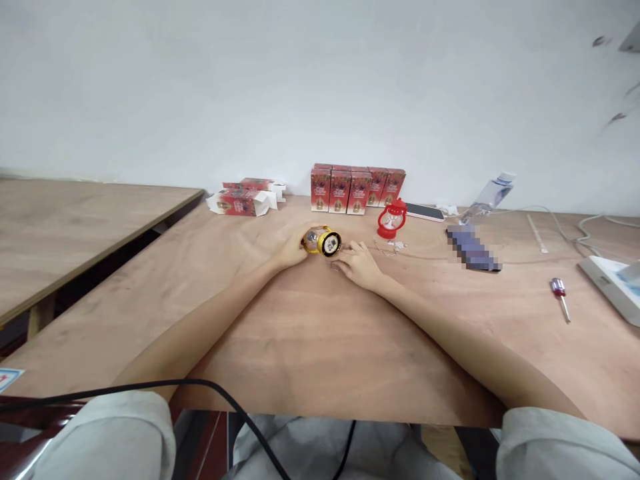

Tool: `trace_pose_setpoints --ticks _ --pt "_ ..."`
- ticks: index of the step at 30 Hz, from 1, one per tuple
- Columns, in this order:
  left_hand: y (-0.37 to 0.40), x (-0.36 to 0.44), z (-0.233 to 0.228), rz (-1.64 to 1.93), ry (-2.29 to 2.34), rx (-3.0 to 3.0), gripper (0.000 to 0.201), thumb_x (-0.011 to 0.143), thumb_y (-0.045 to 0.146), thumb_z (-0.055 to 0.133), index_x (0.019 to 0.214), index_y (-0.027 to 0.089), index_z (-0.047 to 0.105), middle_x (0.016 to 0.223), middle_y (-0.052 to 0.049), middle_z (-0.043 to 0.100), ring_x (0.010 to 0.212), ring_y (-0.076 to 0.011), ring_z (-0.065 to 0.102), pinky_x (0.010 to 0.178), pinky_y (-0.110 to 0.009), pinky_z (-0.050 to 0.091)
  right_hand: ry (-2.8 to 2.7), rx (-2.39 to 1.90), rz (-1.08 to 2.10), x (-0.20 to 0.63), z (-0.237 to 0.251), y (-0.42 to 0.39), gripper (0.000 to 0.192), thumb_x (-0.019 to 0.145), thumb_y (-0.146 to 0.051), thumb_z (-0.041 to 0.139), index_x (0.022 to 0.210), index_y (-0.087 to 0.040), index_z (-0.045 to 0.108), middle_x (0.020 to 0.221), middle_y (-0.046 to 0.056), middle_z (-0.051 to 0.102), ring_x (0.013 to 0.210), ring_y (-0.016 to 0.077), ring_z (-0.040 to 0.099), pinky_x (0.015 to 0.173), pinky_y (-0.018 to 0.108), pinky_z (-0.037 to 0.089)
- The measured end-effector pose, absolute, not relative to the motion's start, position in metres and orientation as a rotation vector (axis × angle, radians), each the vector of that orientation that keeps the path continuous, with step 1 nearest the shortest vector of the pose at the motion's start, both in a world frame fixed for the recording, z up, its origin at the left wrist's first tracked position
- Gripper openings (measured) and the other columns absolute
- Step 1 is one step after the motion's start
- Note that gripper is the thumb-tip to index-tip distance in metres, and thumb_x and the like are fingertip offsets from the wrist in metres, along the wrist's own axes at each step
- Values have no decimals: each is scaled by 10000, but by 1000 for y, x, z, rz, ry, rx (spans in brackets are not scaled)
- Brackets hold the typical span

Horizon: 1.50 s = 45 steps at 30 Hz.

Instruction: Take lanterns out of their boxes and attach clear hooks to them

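bare tabletop [320,347] near, red lantern [391,220], boxes [356,188] crowd the far edge

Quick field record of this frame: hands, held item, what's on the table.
left hand: grips the gold lantern, which lies on its side
right hand: flat on the table, fingertips beside the lantern
red lantern: upright, behind the right hand
red boxes: row standing at the wall
opened boxes: lying to the left of the row
screwdriver: far right
plastic bottle: lying at the wall

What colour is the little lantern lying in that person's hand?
The lantern is gold-yellow with a clear part, lying in the left hand; head view.
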<state>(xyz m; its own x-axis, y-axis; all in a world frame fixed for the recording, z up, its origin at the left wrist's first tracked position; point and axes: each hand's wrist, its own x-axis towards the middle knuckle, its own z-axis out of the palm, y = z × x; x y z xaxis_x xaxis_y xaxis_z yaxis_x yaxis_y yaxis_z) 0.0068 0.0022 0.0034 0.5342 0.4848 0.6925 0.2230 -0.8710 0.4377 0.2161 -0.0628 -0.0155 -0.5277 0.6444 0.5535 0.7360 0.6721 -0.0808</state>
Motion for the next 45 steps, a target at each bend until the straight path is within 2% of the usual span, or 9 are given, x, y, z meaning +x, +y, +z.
trace_pose_setpoints --ticks 3,8,12,15,18,21,25,40,45 --pt "3 7 2 1263 593 2479 459 700 77 515 1153 148 526 1180 -96 611 1095 -221 565 986 -412 437 -2304 -1133 -200 216 -16 -62 24 814 -188 596 835 -187 608 863 60 694 879 232 510 737 346 356" --pt "7 5 -1 1262 583 2433 518 661 41 468 1164 154 516 1209 -97 593 1135 -222 544 1003 -420 422 -2171 -1136 7 217 -14 -62 121 781 -156 619 876 -192 553 820 40 682 821 218 540 742 357 401" --pt "11 4 -3 1245 565 2427 540 636 43 460 1163 151 514 1199 -100 595 1148 -227 535 1009 -435 409 -1906 -1049 131 218 -9 -66 39 822 -228 581 843 -203 559 804 35 656 770 181 581 726 338 461" --pt "11 4 -3 1225 582 2441 522 645 53 479 1156 151 523 1189 -96 603 1148 -229 535 1011 -433 403 -1692 -1027 105 219 -7 -71 88 846 -281 547 803 -204 550 777 31 633 736 165 595 723 327 487" --pt "10 5 -2 1213 606 2435 500 665 63 486 1156 143 530 1188 -98 606 1149 -225 535 1015 -427 401 -1591 -985 119 218 -6 -75 94 861 -290 522 842 -202 549 786 37 614 737 158 612 707 313 508" --pt "8 6 -1 1216 634 2433 494 663 72 490 1150 141 537 1180 -96 611 1141 -222 537 1014 -425 403 -1667 -958 116 218 -5 -76 132 882 -258 471 895 -200 589 842 56 602 768 150 613 678 288 512" --pt "8 6 0 1236 653 2428 506 648 61 484 1141 160 538 1169 -80 621 1113 -216 552 999 -414 415 -1809 -939 -46 218 -3 -75 231 879 -189 423 890 -195 654 849 61 582 753 139 584 656 272 487" --pt "8 6 -1 1256 635 2406 456 689 79 497 1137 153 538 1174 -86 615 1129 -226 546 1001 -417 414 -1828 -935 -104 218 -3 -75 224 918 -262 433 926 -189 645 853 65 611 769 146 592 695 273 479" --pt "9 6 -3 1188 584 2414 476 681 63 500 1146 160 531 1178 -90 610 1119 -217 554 988 -402 426 -1836 -893 -145 218 -4 -79 216 917 -308 462 872 -196 641 823 58 661 762 150 614 703 285 488"
